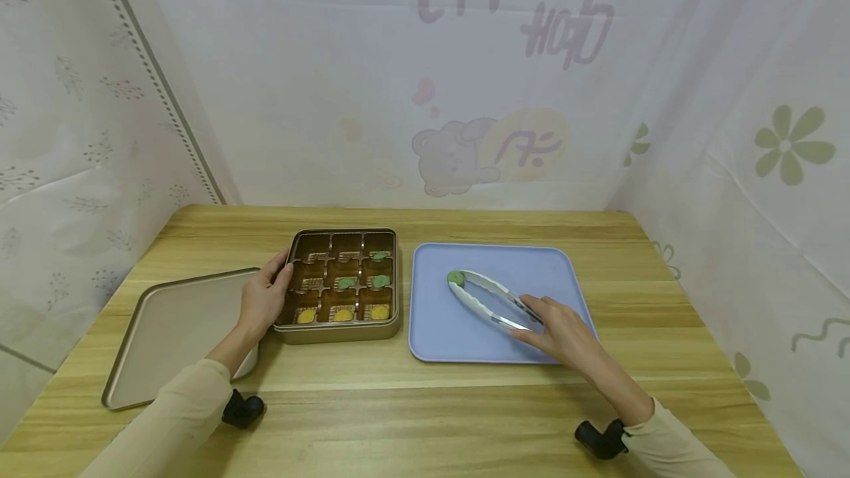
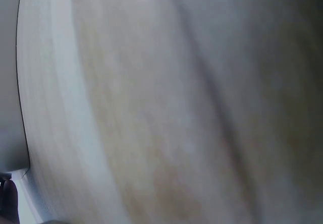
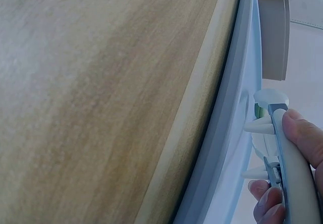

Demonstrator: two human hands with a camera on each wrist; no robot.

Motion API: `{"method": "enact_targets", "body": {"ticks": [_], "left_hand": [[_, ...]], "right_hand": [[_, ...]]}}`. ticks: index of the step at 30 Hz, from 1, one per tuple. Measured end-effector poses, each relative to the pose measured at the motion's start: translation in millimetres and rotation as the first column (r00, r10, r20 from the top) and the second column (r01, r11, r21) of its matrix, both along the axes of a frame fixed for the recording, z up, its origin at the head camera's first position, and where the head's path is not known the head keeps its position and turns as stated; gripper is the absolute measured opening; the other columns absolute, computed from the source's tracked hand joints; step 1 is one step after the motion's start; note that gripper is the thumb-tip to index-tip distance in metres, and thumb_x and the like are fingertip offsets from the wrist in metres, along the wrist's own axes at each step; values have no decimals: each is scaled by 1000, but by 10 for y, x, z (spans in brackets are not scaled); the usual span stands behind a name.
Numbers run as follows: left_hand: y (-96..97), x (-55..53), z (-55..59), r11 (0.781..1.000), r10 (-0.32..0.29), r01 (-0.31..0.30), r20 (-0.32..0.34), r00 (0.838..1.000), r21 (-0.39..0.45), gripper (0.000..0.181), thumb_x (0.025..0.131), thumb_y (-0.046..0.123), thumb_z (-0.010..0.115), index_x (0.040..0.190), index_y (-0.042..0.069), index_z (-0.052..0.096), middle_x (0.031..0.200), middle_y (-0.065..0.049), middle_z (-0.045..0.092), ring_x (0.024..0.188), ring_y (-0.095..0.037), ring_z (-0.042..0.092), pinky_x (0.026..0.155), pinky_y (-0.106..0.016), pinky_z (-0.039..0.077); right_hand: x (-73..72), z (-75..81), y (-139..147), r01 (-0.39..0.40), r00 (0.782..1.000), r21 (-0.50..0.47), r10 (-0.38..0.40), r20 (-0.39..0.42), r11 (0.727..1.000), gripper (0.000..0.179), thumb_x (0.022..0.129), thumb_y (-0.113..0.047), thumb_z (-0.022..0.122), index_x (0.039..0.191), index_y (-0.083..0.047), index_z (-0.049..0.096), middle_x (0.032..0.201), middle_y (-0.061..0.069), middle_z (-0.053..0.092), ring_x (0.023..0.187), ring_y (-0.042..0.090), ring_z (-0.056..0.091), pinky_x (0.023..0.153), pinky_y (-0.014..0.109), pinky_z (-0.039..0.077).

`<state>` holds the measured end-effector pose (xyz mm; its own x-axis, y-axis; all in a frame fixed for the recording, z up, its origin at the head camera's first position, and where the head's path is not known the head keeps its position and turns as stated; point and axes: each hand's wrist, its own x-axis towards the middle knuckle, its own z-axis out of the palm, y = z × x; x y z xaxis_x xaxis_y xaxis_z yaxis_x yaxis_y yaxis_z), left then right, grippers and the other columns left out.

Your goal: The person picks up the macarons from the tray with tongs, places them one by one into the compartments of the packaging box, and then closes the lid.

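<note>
With its thumb and fingers, my right hand (image 1: pixel 564 332) grips white-tipped tongs (image 1: pixel 485 319) over the blue tray (image 1: pixel 432 341). Between the tong tips is a round green piece (image 1: pixel 456 278), like a small cookie. In the right wrist view the thumb lies along one arm of the tongs (image 3: pixel 292 168), fingers on the other. My left hand (image 1: pixel 264 297) holds the left side of a bronze tin (image 1: pixel 339 333), thumb at its rim. The tin's divided insert has yellow pieces (image 1: pixel 342 315) in the front row and green pieces (image 1: pixel 381 281) behind, in the middle and right columns.
A flat bronze lid (image 1: pixel 179 330) lies on the wooden table (image 1: pixel 412 419) to the left, partly behind my left forearm. Printed curtains (image 1: pixel 319 80) close off the back and both sides. The left wrist view shows mostly blurred table.
</note>
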<state>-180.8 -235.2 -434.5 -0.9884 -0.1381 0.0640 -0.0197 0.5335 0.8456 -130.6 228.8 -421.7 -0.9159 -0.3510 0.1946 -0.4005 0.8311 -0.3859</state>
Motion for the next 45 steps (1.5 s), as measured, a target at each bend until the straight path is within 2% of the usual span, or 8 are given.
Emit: {"method": "enact_targets", "body": {"ticks": [14,23,33,41,45], "left_hand": [[-1,-1,6,1000,10,-10,0,1000,-17,52,102,31,38,146,4,33,149,-20,32,136,-40,30,109,-53,30],[5,8,16,1000,6,-6,2,1000,-11,52,102,31,38,146,5,33,149,-20,32,136,-40,30,109,-53,31],[-3,15,-6,1000,-2,2,-1,1000,-16,52,103,32,38,147,5,31,148,-20,32,136,-41,30,108,-54,31],[1,-1,-6,1000,5,-5,0,1000,-26,52,102,33,38,147,6,33,148,-20,33,135,-41,31,108,-54,31],[5,-2,4,1000,4,-4,-1,1000,-29,52,102,32,37,147,6,32,148,-20,33,135,-41,31,108,-54,31]], "right_hand": [[-50,26,-54,-11,1000,0,11,-12,1000,57,78,-30,77,121,3,60,96,16,66,82,23,63,66,38,53],[-126,96,-176,-47,999,-17,47,-27,999,55,78,-31,76,120,0,60,89,12,65,75,21,60,60,32,49],[-263,238,-478,-83,995,-22,82,-50,996,59,78,-34,76,123,0,59,90,12,66,77,24,63,60,33,51],[-369,318,-709,-112,993,-19,111,-26,994,58,79,-36,75,123,-3,59,90,10,65,77,24,63,58,31,50],[-433,370,-846,-130,992,-16,130,-10,991,55,80,-37,74,122,-5,59,91,10,65,75,20,60,58,29,48]]}}
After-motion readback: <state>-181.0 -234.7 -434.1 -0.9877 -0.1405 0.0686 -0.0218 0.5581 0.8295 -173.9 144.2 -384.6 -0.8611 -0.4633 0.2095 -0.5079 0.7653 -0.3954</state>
